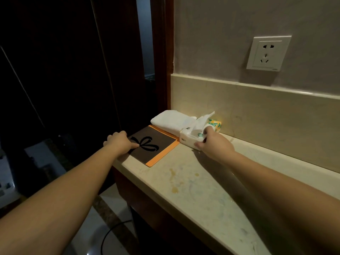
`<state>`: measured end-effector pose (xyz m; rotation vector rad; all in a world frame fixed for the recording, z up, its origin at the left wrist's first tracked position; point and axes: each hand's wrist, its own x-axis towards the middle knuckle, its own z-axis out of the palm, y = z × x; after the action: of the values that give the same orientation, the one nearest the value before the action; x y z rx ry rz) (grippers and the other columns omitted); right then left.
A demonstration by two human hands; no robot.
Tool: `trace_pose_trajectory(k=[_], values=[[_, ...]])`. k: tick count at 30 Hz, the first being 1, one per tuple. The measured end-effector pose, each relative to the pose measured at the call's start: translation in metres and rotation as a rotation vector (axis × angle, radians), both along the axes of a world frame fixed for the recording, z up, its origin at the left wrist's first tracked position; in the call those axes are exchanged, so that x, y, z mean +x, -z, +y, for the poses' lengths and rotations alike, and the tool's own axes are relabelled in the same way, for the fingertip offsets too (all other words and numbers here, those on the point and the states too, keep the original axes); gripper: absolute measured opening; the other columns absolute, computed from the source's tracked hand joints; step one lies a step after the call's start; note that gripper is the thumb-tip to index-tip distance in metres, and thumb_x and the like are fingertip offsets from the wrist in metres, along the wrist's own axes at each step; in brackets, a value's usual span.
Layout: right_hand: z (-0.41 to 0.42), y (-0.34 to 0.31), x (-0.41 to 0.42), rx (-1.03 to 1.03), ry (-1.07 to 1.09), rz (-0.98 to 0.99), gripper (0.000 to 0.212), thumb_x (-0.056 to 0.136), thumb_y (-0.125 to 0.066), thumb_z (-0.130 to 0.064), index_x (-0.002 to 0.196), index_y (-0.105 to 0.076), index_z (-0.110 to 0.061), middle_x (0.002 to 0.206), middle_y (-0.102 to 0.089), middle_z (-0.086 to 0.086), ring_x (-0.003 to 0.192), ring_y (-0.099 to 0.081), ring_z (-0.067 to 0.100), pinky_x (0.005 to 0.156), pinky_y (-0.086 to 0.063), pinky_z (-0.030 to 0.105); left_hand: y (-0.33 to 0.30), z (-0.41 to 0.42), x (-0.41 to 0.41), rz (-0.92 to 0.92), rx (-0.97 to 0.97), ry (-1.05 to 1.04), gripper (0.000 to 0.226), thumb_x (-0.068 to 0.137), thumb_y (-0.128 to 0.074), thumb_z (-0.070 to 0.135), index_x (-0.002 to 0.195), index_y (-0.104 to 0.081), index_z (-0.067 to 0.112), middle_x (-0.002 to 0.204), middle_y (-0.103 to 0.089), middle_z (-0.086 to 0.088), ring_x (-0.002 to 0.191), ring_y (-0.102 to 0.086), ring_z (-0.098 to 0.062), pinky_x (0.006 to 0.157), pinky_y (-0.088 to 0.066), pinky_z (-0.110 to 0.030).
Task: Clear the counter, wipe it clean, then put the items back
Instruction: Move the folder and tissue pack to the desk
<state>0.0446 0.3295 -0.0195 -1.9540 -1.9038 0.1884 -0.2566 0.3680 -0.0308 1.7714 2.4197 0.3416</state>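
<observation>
A flat brown card with an orange border and a black bow design (pixel 156 146) lies at the left end of the beige counter (pixel 211 196). My left hand (pixel 119 142) grips its left edge, thumb on top. A folded white cloth (pixel 173 119) rests on the card's far side. My right hand (pixel 211 144) holds a white tissue pack (pixel 191 137) with a tissue sticking up, beside the cloth. A yellow-green packet (pixel 215 124) sits behind it against the backsplash.
Yellowish stains (pixel 174 189) and faint marks spot the counter's middle. A wall socket (pixel 267 53) is above the backsplash (pixel 276 111). A dark doorway and door frame (pixel 160 52) stand left of the counter. A black cable (pixel 114 230) lies on the floor below.
</observation>
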Motion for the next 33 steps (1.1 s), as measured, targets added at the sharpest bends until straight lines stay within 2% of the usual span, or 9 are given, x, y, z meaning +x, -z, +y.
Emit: trace_pose_trajectory(k=[5, 7, 10, 14, 19, 24, 26, 29, 33], values=[[0.009, 0.003, 0.004, -0.064, 0.120, 0.551, 0.051, 0.085, -0.058, -0.046, 0.119, -0.055, -0.008, 0.102, -0.069, 0.007, 0.089, -0.066, 0.027, 0.072, -0.049, 0.032, -0.001, 0.008, -0.007, -0.015, -0.067, -0.002, 0.088, 0.076, -0.072, 0.059, 0.143, -0.039, 0.012, 0.142, -0.043, -0.016, 0.130, -0.040, -0.037, 0.104, -0.040, -0.049], [0.008, 0.002, 0.004, -0.143, 0.171, 0.655, 0.041, 0.088, -0.057, -0.045, 0.109, -0.060, -0.009, 0.093, -0.069, 0.010, 0.078, -0.064, 0.025, 0.069, -0.049, 0.031, 0.000, 0.010, -0.009, -0.025, -0.096, -0.001, 0.092, 0.071, -0.074, 0.063, 0.141, -0.042, 0.012, 0.140, -0.046, -0.016, 0.125, -0.045, -0.036, 0.101, -0.044, -0.048], [0.009, 0.000, 0.003, -0.242, 0.230, 0.756, 0.025, 0.089, -0.061, -0.037, 0.083, -0.057, -0.013, 0.069, -0.058, 0.005, 0.056, -0.051, 0.018, 0.050, -0.036, 0.025, 0.001, 0.009, -0.010, -0.071, -0.114, -0.005, 0.092, 0.069, -0.075, 0.063, 0.138, -0.045, 0.009, 0.138, -0.045, -0.017, 0.120, -0.049, -0.035, 0.099, -0.047, -0.045], [0.010, -0.005, -0.001, -0.331, 0.277, 0.835, 0.031, 0.090, -0.061, -0.030, 0.068, -0.046, -0.015, 0.059, -0.043, 0.004, 0.049, -0.036, 0.017, 0.045, -0.025, 0.025, -0.001, 0.000, -0.010, -0.112, -0.063, -0.030, 0.085, 0.072, -0.076, 0.057, 0.135, -0.048, 0.008, 0.138, -0.043, -0.017, 0.118, -0.049, -0.034, 0.097, -0.048, -0.044], [0.006, -0.024, -0.005, -0.343, 0.329, 1.089, 0.005, 0.093, -0.052, -0.010, 0.097, -0.050, -0.010, 0.071, -0.045, 0.006, 0.058, -0.042, 0.017, 0.047, -0.038, 0.027, -0.015, -0.023, -0.007, -0.375, 0.048, -0.038, 0.043, 0.081, -0.078, 0.026, 0.111, -0.058, 0.002, 0.107, -0.063, -0.014, 0.091, -0.059, -0.026, 0.073, -0.048, -0.034], [-0.007, -0.043, -0.012, -0.397, 0.312, 1.215, 0.017, 0.095, -0.042, -0.011, 0.080, -0.048, -0.007, 0.076, -0.053, 0.011, 0.064, -0.054, 0.024, 0.061, -0.046, 0.032, -0.019, -0.055, -0.003, -0.736, 0.178, -0.052, 0.019, 0.088, -0.068, 0.009, 0.098, -0.052, 0.007, 0.093, -0.061, -0.012, 0.077, -0.058, -0.022, 0.055, -0.045, -0.030], [-0.008, -0.041, -0.015, -0.404, 0.312, 1.254, 0.008, 0.095, -0.046, -0.015, 0.096, -0.049, -0.008, 0.079, -0.053, 0.011, 0.067, -0.054, 0.023, 0.060, -0.045, 0.030, -0.017, -0.064, -0.004, -0.903, 0.193, -0.075, 0.014, 0.090, -0.064, 0.007, 0.096, -0.052, 0.009, 0.096, -0.062, -0.014, 0.083, -0.061, -0.024, 0.052, -0.048, -0.031], [-0.008, -0.035, -0.017, -0.385, 0.295, 1.300, 0.032, 0.093, -0.057, -0.021, 0.122, -0.046, -0.014, 0.082, -0.054, 0.010, 0.070, -0.055, 0.022, 0.059, -0.045, 0.028, -0.020, -0.077, -0.004, -1.106, 0.212, -0.112, 0.010, 0.093, -0.061, 0.007, 0.093, -0.053, 0.012, 0.100, -0.063, -0.013, 0.086, -0.063, -0.024, 0.051, -0.051, -0.030], [-0.008, -0.037, -0.015, -0.355, 0.281, 1.312, 0.038, 0.093, -0.054, -0.020, 0.130, -0.047, -0.010, 0.081, -0.053, 0.009, 0.068, -0.053, 0.020, 0.054, -0.043, 0.026, -0.027, -0.093, -0.005, -1.210, 0.284, -0.105, 0.018, 0.094, -0.061, 0.008, 0.109, -0.051, 0.010, 0.102, -0.061, -0.010, 0.083, -0.061, -0.018, 0.051, -0.053, -0.028]])
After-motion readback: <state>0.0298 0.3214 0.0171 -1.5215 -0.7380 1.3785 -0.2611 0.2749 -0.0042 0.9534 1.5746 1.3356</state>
